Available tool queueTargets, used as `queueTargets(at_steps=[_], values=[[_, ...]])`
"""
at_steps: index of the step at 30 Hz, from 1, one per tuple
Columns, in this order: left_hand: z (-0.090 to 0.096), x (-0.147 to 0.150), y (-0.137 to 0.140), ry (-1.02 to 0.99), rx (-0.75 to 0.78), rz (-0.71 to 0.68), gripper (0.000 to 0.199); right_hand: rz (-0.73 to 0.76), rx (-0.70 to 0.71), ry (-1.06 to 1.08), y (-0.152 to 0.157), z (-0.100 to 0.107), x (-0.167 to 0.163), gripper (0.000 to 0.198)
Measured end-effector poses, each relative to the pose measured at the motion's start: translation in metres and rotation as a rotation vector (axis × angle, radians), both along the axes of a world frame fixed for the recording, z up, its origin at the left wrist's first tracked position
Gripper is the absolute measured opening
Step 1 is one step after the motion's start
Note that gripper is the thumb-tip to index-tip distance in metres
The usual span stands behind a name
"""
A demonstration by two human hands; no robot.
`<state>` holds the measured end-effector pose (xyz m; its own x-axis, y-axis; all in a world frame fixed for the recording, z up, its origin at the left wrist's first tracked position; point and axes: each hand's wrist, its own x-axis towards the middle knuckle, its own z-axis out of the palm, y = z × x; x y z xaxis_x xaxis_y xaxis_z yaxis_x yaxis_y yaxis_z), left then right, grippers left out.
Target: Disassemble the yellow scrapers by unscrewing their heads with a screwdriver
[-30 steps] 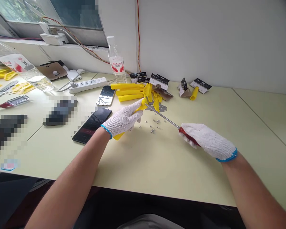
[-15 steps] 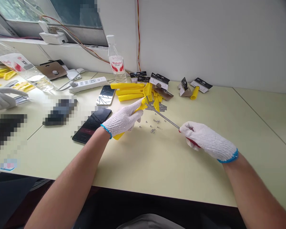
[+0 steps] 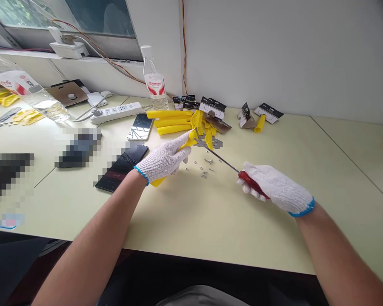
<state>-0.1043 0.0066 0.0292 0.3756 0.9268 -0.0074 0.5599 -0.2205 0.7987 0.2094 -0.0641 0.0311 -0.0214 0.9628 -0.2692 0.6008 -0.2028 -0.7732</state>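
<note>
My left hand [image 3: 164, 157], in a white knitted glove, is wrapped around a yellow plastic scraper [image 3: 185, 141]. The scraper's head shows past my fingers and its handle end comes out below the palm; the middle is hidden. My right hand [image 3: 270, 185], gloved too, holds a screwdriver [image 3: 252, 184] by its red handle. Its long metal shaft slants up and left, and the tip meets the scraper head. Small loose screws and nuts [image 3: 204, 174] lie on the table below the shaft. Behind my left hand is a pile of yellow scraper handles [image 3: 172, 123] with flat metal blades [image 3: 216, 142].
Cardboard packaging cards [image 3: 213, 106] and a yellow tube [image 3: 260, 123] lie near the wall. A water bottle [image 3: 155, 89] stands beside a power strip [image 3: 116, 112]. Phones [image 3: 123, 168] lie left of my left hand. Another bottle [image 3: 28, 87] leans at far left, near more yellow parts.
My right hand has shifted its grip, its fingers now more open around the red handle, which shows more. The other person's gloved hand at far left has gone from view. My left hand stays put.
</note>
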Motion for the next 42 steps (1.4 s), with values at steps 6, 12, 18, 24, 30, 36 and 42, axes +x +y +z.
queueTargets(at_steps=[6, 12, 18, 24, 30, 36, 42], values=[[0.0, 0.0, -0.001, 0.0, 0.009, 0.005, 0.052, 0.015, -0.068, 0.026, 0.002, 0.005, -0.003, 0.045], [0.001, 0.001, -0.003, 0.02, 0.008, 0.004, 0.049, 0.04, -0.104, 0.049, 0.0, 0.003, -0.003, 0.041], [0.003, 0.0, -0.002, 0.015, 0.0, -0.009, 0.053, 0.088, -0.085, 0.015, 0.004, 0.009, -0.005, 0.046], [0.006, 0.0, -0.001, -0.071, -0.013, -0.017, 0.041, -0.013, 0.023, -0.192, 0.009, 0.011, 0.003, 0.034], [0.007, 0.003, -0.001, -0.171, -0.086, 0.001, 0.041, -0.22, 0.143, -0.372, 0.021, 0.004, 0.021, 0.039], [0.005, 0.006, 0.0, -0.262, -0.085, 0.017, 0.039, -0.219, 0.155, -0.609, 0.037, -0.018, 0.045, 0.034], [0.003, 0.009, -0.003, -0.221, -0.05, -0.012, 0.038, -0.207, 0.412, -0.804, 0.037, -0.013, 0.024, 0.039]])
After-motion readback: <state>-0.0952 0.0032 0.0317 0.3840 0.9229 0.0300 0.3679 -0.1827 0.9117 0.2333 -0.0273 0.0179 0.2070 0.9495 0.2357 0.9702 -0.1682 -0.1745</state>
